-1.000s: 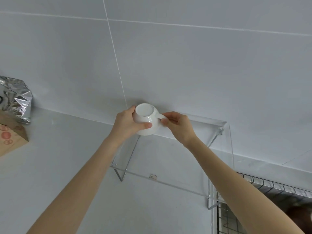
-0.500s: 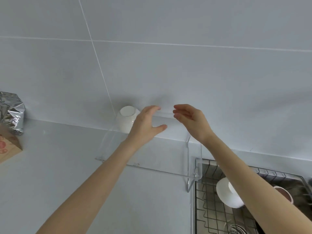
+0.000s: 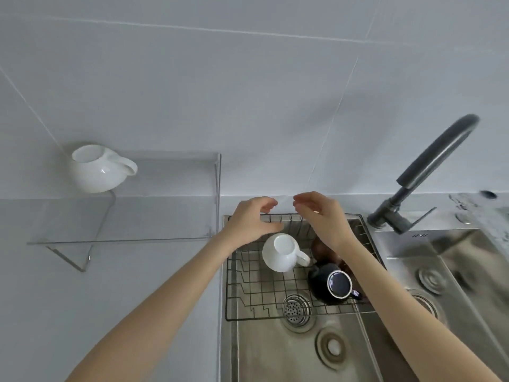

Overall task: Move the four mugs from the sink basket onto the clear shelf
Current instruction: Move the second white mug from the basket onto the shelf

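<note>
One white mug stands upside down at the far left corner of the clear shelf. In the wire sink basket a second white mug sits upside down, a dark blue mug lies beside it, and a brown mug is partly hidden under my right arm. My left hand and my right hand hover over the basket's far edge, both empty with fingers curled apart.
A stainless double sink lies under the basket, with a drain strainer. A dark curved faucet rises at the right. The grey counter runs left of the sink; a tiled wall stands behind.
Both hands let go of the white mug, left it on the shelf, and moved right and down to above the basket. The view swung right toward the sink.
</note>
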Demonstrator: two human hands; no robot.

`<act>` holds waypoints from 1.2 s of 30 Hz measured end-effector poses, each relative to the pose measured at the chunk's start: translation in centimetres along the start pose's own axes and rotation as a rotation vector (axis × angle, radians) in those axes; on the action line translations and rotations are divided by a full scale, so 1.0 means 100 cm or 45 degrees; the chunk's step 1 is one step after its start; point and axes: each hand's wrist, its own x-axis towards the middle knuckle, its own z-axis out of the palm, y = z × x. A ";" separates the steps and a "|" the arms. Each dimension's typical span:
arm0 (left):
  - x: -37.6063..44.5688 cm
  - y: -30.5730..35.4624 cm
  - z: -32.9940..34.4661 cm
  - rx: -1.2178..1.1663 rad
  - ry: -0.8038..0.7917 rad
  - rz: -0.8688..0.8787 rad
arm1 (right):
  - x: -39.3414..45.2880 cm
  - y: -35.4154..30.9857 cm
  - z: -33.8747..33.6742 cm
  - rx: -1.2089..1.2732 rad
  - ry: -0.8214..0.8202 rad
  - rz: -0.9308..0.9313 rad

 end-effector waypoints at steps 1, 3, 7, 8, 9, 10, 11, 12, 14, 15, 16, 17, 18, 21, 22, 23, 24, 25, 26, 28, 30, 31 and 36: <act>0.004 -0.004 0.011 0.019 -0.033 -0.023 | -0.002 0.014 -0.003 -0.044 -0.015 0.036; 0.011 -0.017 0.032 0.072 -0.101 -0.085 | -0.004 0.043 -0.006 -0.119 -0.057 0.125; 0.021 -0.052 0.063 0.186 -0.241 -0.251 | 0.003 0.093 -0.002 -0.243 -0.190 0.272; 0.024 -0.060 0.068 0.186 -0.251 -0.297 | 0.006 0.103 0.000 -0.276 -0.218 0.294; 0.027 -0.068 0.073 0.180 -0.253 -0.338 | 0.010 0.113 0.002 -0.314 -0.251 0.315; 0.028 -0.075 0.076 0.172 -0.246 -0.369 | 0.013 0.119 0.005 -0.357 -0.287 0.332; 0.030 -0.081 0.079 0.165 -0.237 -0.391 | 0.017 0.125 0.007 -0.401 -0.323 0.342; 0.031 -0.085 0.081 0.160 -0.229 -0.404 | 0.021 0.129 0.008 -0.447 -0.355 0.342; 0.036 -0.093 0.088 0.147 -0.228 -0.419 | 0.028 0.138 0.011 -0.544 -0.422 0.330; 0.037 -0.096 0.091 0.140 -0.229 -0.416 | 0.030 0.141 0.012 -0.592 -0.458 0.318; 0.039 -0.098 0.094 0.133 -0.233 -0.415 | 0.031 0.144 0.014 -0.627 -0.494 0.310; 0.041 -0.100 0.097 0.124 -0.240 -0.415 | 0.032 0.147 0.016 -0.646 -0.523 0.306; 0.042 -0.100 0.100 0.116 -0.246 -0.411 | 0.032 0.149 0.018 -0.652 -0.546 0.302; 0.045 -0.103 0.106 0.100 -0.244 -0.396 | 0.034 0.152 0.022 -0.632 -0.559 0.281; 0.045 -0.104 0.106 0.092 -0.234 -0.391 | 0.035 0.154 0.022 -0.616 -0.547 0.276; 0.044 -0.105 0.106 0.083 -0.224 -0.386 | 0.035 0.155 0.023 -0.597 -0.534 0.278; 0.044 -0.106 0.105 0.071 -0.214 -0.382 | 0.036 0.156 0.024 -0.575 -0.521 0.283; 0.044 -0.107 0.104 0.058 -0.207 -0.382 | 0.036 0.157 0.024 -0.552 -0.510 0.288; 0.043 -0.107 0.103 0.047 -0.197 -0.382 | 0.037 0.158 0.025 -0.531 -0.503 0.289; 0.042 -0.109 0.101 0.034 -0.179 -0.389 | 0.038 0.159 0.025 -0.498 -0.491 0.288; 0.042 -0.110 0.101 0.022 -0.165 -0.405 | 0.039 0.160 0.026 -0.473 -0.481 0.292; 0.042 -0.110 0.100 0.022 -0.159 -0.412 | 0.038 0.161 0.027 -0.465 -0.478 0.289; 0.038 -0.104 0.092 0.003 -0.097 -0.430 | 0.040 0.157 0.023 -0.374 -0.439 0.256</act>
